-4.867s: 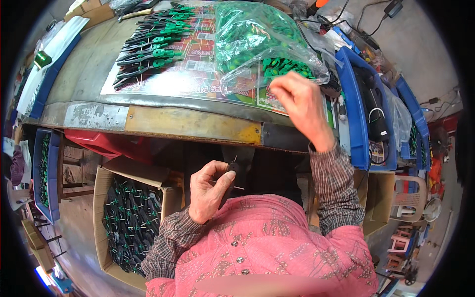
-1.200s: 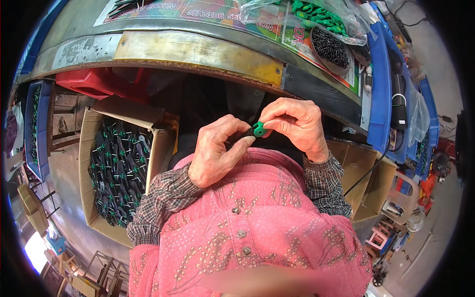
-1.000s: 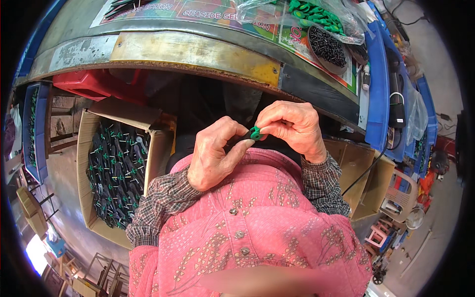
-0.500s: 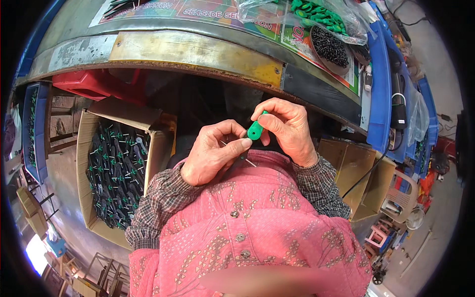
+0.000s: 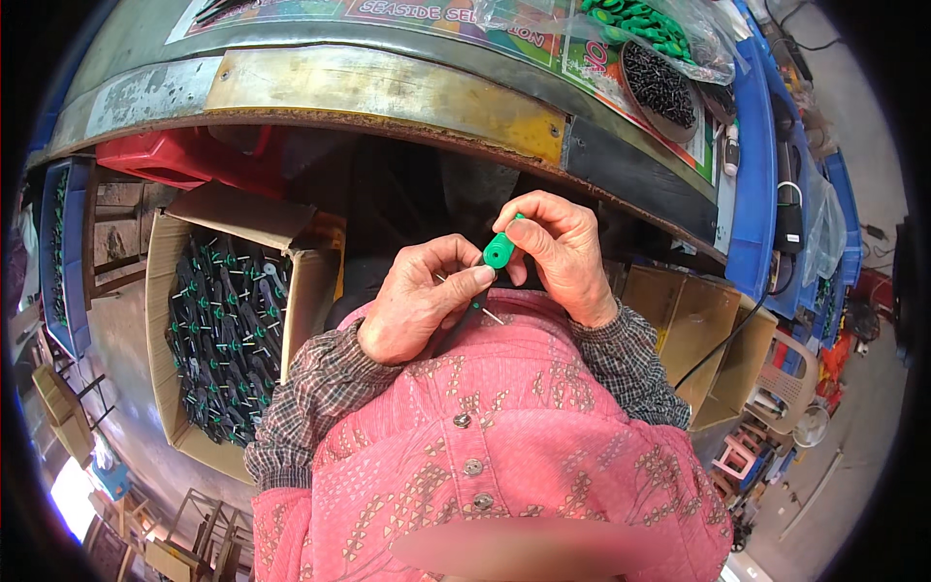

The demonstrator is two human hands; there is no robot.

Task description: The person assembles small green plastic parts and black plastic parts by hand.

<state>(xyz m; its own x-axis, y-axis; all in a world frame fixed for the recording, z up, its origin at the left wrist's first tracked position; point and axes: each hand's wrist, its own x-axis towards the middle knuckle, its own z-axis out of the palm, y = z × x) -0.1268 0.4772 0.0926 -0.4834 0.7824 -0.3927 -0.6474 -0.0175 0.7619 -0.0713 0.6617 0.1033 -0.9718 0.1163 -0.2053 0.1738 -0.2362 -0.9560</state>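
Right hand: since the earliest frame it has come from above the workbench to two o'clock of my left hand; compared with half a second ago, only slight shifts show.
Slip risk: the green plastic piece could twist or spring free, I judge, if my narrow fingertip pinch slackens; small and smooth-looking, it might drop toward my lap.
Pin risk: the thin pale pin, at three o'clock of my left hand, might snag my pink shirt if I turn the dark plastic arm carelessly.
Green piece's place: two o'clock of my left hand, nine o'clock of my right; touching both.
Grips: right thumb and forefinger closed on its upper end; left thumb and forefinger nearly together at its lower edge, seemingly gripping the partly hidden dark arm; remaining fingers curled.
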